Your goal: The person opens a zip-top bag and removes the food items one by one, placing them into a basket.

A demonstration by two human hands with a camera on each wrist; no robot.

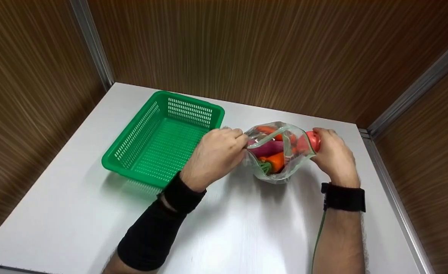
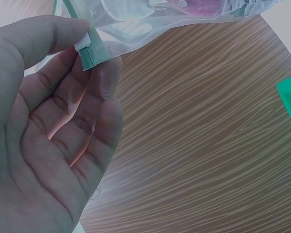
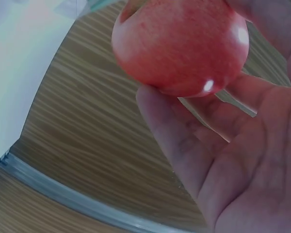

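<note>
In the head view my left hand [image 1: 218,154] pinches the rim of a clear zip bag [image 1: 282,179]; the left wrist view shows thumb and fingers on the bag's green zip strip [image 2: 94,56] beside a white slider. Inside the bag lie a long purple vegetable [image 1: 266,148], an orange carrot-like piece with a green top [image 1: 277,161] and another orange-red piece [image 1: 267,130]. My right hand [image 1: 336,156] grips a red apple [image 3: 184,46] at the bag's right rim, partly seen through the plastic. The bag's mouth is spread apart.
A green slotted plastic basket [image 1: 132,176] stands left of the bag on the white table [image 1: 67,205]. Wood-grain panels [image 1: 224,49] enclose the table at the back and both sides. A thin green cable [image 1: 318,239] runs down along the right forearm.
</note>
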